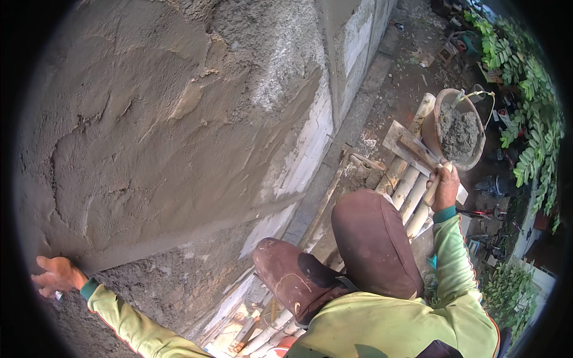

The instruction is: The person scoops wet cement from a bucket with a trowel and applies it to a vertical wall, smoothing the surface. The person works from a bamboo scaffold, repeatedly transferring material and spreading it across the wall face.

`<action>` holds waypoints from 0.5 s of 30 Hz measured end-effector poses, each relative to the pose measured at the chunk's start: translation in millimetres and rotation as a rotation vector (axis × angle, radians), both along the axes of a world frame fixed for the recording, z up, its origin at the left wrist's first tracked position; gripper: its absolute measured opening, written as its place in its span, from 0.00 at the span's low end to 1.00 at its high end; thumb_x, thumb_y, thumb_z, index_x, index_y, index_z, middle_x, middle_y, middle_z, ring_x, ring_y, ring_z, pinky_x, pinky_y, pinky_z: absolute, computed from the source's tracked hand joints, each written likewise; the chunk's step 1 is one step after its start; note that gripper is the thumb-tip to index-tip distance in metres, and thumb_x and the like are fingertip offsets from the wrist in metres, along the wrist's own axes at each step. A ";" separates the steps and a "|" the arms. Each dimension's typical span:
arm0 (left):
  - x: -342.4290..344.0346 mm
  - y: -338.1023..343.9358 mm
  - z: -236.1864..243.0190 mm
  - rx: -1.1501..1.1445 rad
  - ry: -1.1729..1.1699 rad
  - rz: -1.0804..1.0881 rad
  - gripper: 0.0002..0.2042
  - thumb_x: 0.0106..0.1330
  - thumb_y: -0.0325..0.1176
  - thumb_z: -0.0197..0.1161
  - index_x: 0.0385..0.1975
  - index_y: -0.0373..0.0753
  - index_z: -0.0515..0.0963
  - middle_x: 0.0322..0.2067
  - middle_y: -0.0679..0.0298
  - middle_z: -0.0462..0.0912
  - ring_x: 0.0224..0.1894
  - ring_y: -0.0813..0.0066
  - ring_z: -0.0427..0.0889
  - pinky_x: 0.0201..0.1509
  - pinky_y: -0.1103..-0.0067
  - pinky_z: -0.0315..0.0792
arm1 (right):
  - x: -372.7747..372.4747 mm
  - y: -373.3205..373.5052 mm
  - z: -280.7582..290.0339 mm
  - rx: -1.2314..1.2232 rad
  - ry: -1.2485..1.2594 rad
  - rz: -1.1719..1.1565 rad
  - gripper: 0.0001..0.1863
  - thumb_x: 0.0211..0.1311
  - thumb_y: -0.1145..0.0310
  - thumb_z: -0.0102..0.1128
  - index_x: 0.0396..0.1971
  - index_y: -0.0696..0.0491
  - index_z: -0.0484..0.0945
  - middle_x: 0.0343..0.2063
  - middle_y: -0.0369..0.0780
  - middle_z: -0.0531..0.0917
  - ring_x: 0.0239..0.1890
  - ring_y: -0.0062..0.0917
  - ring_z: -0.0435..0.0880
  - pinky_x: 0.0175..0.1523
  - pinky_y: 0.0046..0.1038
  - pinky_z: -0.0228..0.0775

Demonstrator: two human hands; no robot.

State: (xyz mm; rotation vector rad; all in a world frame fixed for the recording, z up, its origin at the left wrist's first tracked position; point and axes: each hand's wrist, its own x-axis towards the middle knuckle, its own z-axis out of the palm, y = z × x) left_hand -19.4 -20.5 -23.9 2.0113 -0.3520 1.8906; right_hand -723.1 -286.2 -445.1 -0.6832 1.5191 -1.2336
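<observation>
My right hand is wrapped round the pale handle of a trowel. Its flat blade points up and left, beside a bucket of wet grey mortar. At the far left my left hand reaches out to the wall, its fingers apart. A small shiny bit shows just under those fingers, too small to name. Wet, uneven plaster covers much of the wall, with a smoother band along its lower edge. Whether the left fingers touch the wall, I cannot tell.
Under my bent knees lies a scaffold of bamboo poles and boards. A bare pale strip of wall borders the plaster. Below are rubble-strewn ground and leafy branches on the right. Something orange sits low among the poles.
</observation>
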 end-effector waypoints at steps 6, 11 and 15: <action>-24.1 -24.1 -11.8 -0.025 0.036 -0.031 0.48 0.64 0.74 0.41 0.70 0.36 0.59 0.66 0.30 0.50 0.67 0.28 0.53 0.60 0.40 0.63 | 230.9 -54.4 -136.9 0.047 0.215 0.116 0.15 0.56 0.73 0.63 0.42 0.60 0.73 0.29 0.43 0.78 0.28 0.35 0.79 0.34 0.39 0.73; -5.1 3.2 -6.7 0.070 -0.006 0.026 0.47 0.64 0.72 0.42 0.69 0.33 0.59 0.65 0.29 0.51 0.67 0.29 0.54 0.59 0.44 0.65 | 357.2 -44.5 19.8 0.042 -0.354 0.611 0.19 0.63 0.71 0.63 0.52 0.57 0.70 0.27 0.38 0.77 0.25 0.22 0.77 0.26 0.29 0.73; -8.9 3.8 -1.5 0.016 0.040 -0.019 0.45 0.63 0.67 0.47 0.69 0.32 0.60 0.63 0.30 0.53 0.65 0.32 0.56 0.58 0.44 0.65 | 227.5 -60.4 61.9 -0.107 -0.174 0.749 0.18 0.66 0.64 0.61 0.51 0.55 0.71 0.26 0.35 0.75 0.23 0.19 0.75 0.27 0.24 0.70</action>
